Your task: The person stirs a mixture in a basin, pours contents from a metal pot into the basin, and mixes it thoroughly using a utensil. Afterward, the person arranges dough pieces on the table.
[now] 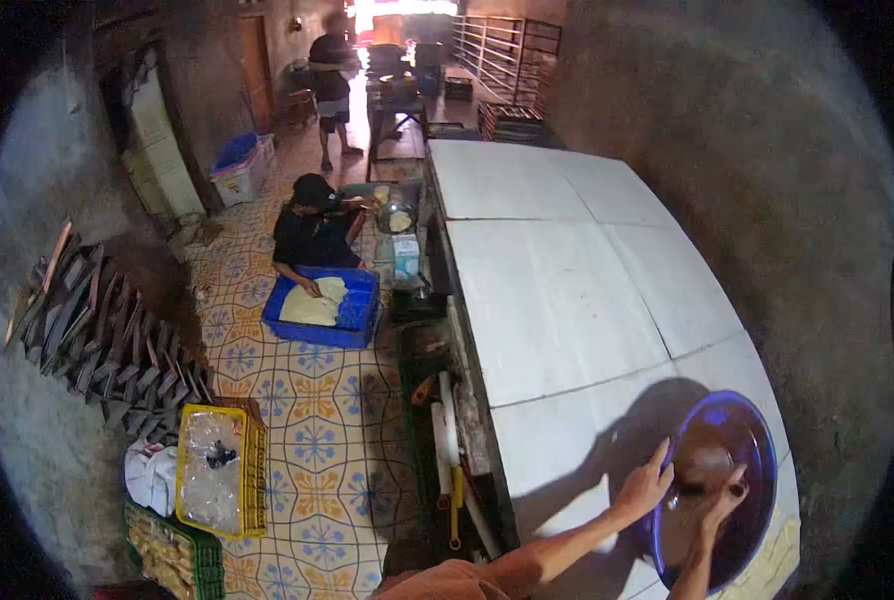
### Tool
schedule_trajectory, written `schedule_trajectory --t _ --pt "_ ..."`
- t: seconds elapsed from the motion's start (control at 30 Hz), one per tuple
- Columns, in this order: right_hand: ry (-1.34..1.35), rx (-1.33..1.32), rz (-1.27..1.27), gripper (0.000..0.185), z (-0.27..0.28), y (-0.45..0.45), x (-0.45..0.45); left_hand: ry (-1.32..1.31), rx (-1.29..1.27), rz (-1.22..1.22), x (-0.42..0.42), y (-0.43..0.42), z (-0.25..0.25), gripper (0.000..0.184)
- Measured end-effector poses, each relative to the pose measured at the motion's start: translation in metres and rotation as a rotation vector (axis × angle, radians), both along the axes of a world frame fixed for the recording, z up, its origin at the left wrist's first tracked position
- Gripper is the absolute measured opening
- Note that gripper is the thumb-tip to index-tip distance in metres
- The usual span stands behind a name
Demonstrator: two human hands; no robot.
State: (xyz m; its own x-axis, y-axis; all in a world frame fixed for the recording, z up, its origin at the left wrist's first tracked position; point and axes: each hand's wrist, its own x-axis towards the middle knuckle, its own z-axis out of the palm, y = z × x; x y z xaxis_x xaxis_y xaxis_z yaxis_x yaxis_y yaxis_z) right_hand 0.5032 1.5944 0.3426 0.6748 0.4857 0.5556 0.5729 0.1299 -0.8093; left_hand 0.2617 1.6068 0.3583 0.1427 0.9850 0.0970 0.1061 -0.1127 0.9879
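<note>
A blue-purple plastic basin point(770, 440) stands near the close right end of the white-tiled table, with brownish liquid visible inside it. My left hand point(645, 492) is closed on the basin's left rim. Inside the basin, my right hand point(719, 512) has its fingers curled near the liquid. A small dark shape shows at those fingers, too unclear to name. Dark shadows or bits lie between my two hands.
The white-tiled table point(557, 300) runs forward beside a wall. Left on the patterned floor, a seated person point(312, 235) reaches into a blue tub point(322, 338) of pale dough. Closer are a yellow crate point(255, 470) and wooden pieces point(107, 330). Another person point(332, 80) stands farther back.
</note>
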Motion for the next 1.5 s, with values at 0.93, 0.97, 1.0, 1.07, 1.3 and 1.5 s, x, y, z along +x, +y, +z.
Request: schedule_trajectory --t 0.93,0.97,1.0,1.07,1.3,1.5 --pt "0.223 0.019 -0.372 0.039 0.048 0.023 0.115 -0.059 -0.032 -0.055 -0.004 0.003 0.000 0.053" --pt "0.361 0.260 -0.048 0.038 0.075 0.037 0.051 -0.058 0.082 0.028 -0.003 0.001 0.005 0.053" --pt "0.419 0.289 0.057 0.038 0.069 0.045 0.020 -0.048 0.035 0.002 -0.003 0.002 0.008 0.053" --pt "0.477 0.265 0.114 0.037 0.035 0.024 -0.017 -0.024 -0.071 -0.045 -0.007 0.000 0.011 0.052" --pt "0.359 0.134 -0.102 0.049 0.089 -0.086 -0.011 -0.051 -0.034 -0.023 -0.004 0.003 0.002 0.054" --pt "-0.052 0.038 -0.412 0.040 0.088 0.015 0.069 -0.192 0.255 0.121 0.006 0.011 -0.022 0.050"
